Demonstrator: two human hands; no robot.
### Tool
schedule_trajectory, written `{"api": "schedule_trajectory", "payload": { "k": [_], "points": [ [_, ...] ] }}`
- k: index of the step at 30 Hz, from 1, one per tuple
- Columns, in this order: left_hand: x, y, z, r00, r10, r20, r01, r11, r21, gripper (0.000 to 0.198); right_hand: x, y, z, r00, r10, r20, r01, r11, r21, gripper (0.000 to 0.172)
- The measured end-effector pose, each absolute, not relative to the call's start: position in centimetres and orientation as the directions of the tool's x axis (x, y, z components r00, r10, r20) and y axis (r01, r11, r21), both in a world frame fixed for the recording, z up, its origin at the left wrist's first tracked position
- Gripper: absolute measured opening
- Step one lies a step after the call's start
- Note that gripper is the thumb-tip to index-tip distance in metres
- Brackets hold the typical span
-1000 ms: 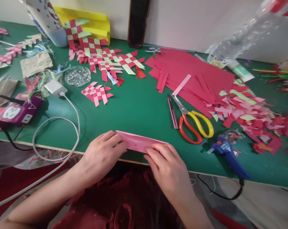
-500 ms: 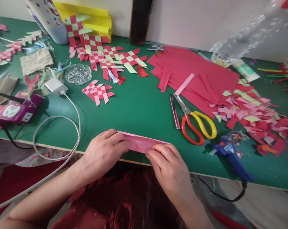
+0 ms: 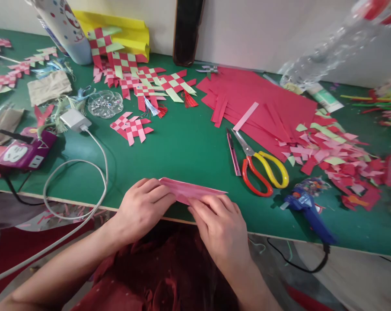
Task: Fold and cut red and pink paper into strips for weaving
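A folded strip of pink paper [image 3: 182,189] lies at the front edge of the green table, between my hands. My left hand [image 3: 146,207] grips its left end, with the fingers pressed together over it. On the right part of the strip, my right hand [image 3: 219,220] has its fingers closed, the thumb and index finger near its lower edge. Scissors [image 3: 252,160] with one red and one yellow handle rest to the right, beside a pink pen-like cutter [image 3: 233,153]. Two small woven paper fish [image 3: 132,127] lie beyond my left hand.
Red paper sheets [image 3: 263,101] spread at the back right, near a pile of paper scraps [image 3: 334,151]. A blue glue gun [image 3: 310,211] lies at right. A white cable [image 3: 106,168] loops over the left front edge, near a purple socket box [image 3: 27,151].
My right hand has slid a little left along the pink paper, and less of the paper's face shows. The whole view has shifted slightly.
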State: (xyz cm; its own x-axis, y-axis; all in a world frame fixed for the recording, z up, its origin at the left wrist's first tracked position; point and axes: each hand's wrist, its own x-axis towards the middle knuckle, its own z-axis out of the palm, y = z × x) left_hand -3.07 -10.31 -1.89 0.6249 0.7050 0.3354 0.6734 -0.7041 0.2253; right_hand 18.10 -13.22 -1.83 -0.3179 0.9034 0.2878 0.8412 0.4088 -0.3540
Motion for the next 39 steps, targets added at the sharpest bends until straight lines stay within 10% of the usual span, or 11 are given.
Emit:
{"api": "schedule_trajectory", "payload": {
  "k": [39],
  "points": [
    [-5.1,-10.7,-2.7,0.683,0.607,0.407,0.583,-0.788,0.197,0.023,20.7,-13.7,-3.1,-0.405,0.805,0.433,0.764,0.558,-0.323,0.021]
  ]
}}
